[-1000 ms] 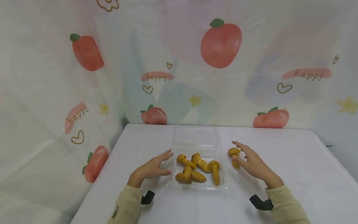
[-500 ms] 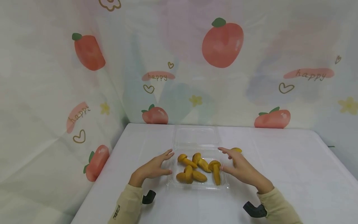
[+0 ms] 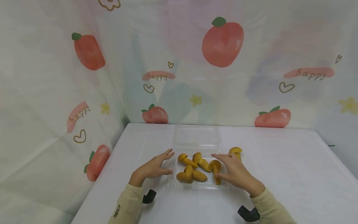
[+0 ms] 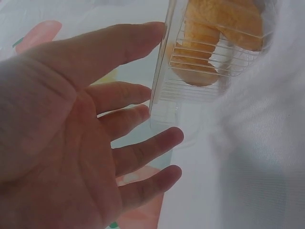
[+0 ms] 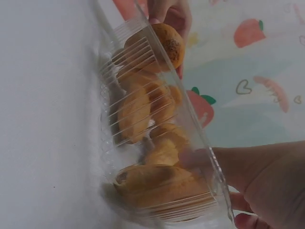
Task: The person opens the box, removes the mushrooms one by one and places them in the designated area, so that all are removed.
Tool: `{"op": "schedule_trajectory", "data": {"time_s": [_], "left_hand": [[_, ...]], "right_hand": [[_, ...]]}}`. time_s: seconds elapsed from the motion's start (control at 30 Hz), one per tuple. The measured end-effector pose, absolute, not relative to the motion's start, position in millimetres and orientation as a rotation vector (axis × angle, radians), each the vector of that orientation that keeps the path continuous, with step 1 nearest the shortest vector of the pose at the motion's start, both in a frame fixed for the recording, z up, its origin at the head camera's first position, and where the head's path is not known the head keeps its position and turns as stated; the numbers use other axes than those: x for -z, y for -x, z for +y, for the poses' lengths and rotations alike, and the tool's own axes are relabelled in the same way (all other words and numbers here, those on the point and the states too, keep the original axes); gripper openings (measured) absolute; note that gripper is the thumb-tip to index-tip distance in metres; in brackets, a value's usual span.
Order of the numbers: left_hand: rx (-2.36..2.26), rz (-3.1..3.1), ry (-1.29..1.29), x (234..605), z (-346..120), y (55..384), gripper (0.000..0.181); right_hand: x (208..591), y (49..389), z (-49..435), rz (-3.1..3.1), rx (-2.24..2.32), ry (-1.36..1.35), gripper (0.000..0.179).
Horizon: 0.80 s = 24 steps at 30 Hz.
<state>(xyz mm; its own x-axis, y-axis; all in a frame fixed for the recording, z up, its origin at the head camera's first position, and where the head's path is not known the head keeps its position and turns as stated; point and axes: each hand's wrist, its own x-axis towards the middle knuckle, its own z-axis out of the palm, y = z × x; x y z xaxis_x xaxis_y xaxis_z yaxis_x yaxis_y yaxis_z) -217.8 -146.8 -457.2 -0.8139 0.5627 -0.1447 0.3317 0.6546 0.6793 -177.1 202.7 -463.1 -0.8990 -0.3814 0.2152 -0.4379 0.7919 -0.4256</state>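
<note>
Mushroom [image 3: 215, 165] lies rightmost in the clear box [image 3: 195, 187], stem toward its near edge, right hand [image 3: 237, 171] nearer, thumb and fingers apart.

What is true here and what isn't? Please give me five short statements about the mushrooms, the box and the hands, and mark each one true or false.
1. One yellow mushroom lies on the table, outside the box. True.
2. The box is shut. False: the lid of the clear box is folded back, away from the person.
3. In the head view, the right hand overlaps the right side of the box. True.
4. The left hand is gripping a mushroom. False: the left hand holds none; it is beside the left side of the box.
5. The person's sleeves are bright blue. False: the sleeves are beige.
</note>
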Motion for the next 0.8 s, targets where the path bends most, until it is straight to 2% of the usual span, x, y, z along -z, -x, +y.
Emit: {"op": "schedule_trajectory", "data": {"time_s": [0.43,0.8], "left_hand": [[-0.980,2.513,-0.704,458,-147,219,0.078],[-0.967,2.529,-0.721,458,-148,219,0.078]], "right_hand": [[468,176,197,-2.856,-0.553,-0.611,0.066],[467,176,192,-2.892,-0.466,-0.590,0.068]]}}
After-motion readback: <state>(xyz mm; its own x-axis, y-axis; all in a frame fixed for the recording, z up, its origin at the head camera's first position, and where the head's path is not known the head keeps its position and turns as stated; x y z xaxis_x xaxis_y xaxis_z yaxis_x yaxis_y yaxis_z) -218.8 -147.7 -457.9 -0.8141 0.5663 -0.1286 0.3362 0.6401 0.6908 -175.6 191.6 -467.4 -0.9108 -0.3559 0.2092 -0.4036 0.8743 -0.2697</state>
